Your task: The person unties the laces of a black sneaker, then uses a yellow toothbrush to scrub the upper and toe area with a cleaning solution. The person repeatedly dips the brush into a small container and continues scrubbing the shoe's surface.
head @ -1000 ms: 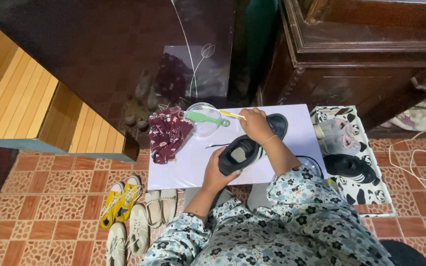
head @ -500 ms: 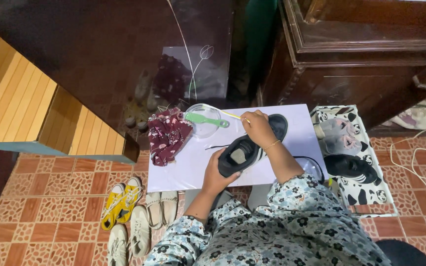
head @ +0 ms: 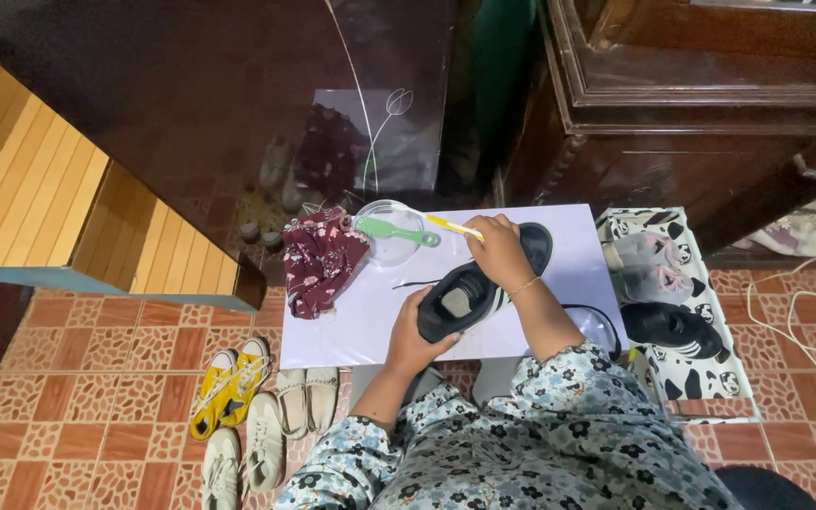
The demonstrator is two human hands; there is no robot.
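Observation:
A black sneaker with white side stripes (head: 472, 293) lies on the small white table (head: 351, 326). My left hand (head: 415, 332) grips its heel end from below. My right hand (head: 498, 247) rests over the toe part and holds a thin yellow-handled brush (head: 452, 226) that points left and away. A loose black lace trails off the shoe to the left.
A clear bowl (head: 391, 232) with a green brush (head: 393, 230) and a dark red floral cloth (head: 318, 260) sit at the table's far left. Shoes on a cow-print mat (head: 701, 378) lie right. Yellow and white shoes (head: 230, 382) stand on the tiled floor left. Dark wooden cabinet behind.

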